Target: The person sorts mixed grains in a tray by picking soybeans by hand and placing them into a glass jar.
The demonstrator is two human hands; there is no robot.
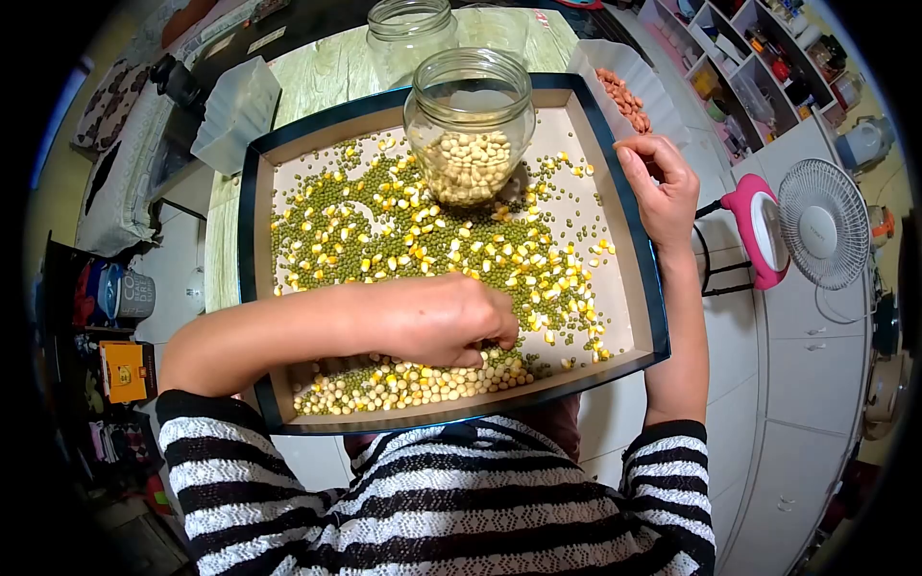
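A shallow dark-rimmed tray (249, 221) holds green mung beans (327, 216), yellow-and-white corn kernels (413, 213) and a band of round pale soybeans (423, 386) along its near side. My left hand (466, 322) reaches across the tray with its fingers curled down at the soybeans' edge; what its fingertips hold, if anything, is hidden. At the tray's right rim is my right hand (663, 182), thumb and forefinger pinched together; I cannot make out anything between them. Inside the tray's far side stands an open glass jar (468, 130), partly filled with soybeans.
A second glass jar (413, 38) stands behind the tray on the pale green table (322, 72). A translucent container (240, 110) is at the left, and another with reddish peanuts (622, 99) at the right. A pink chair (754, 230) and a fan (821, 226) are farther right.
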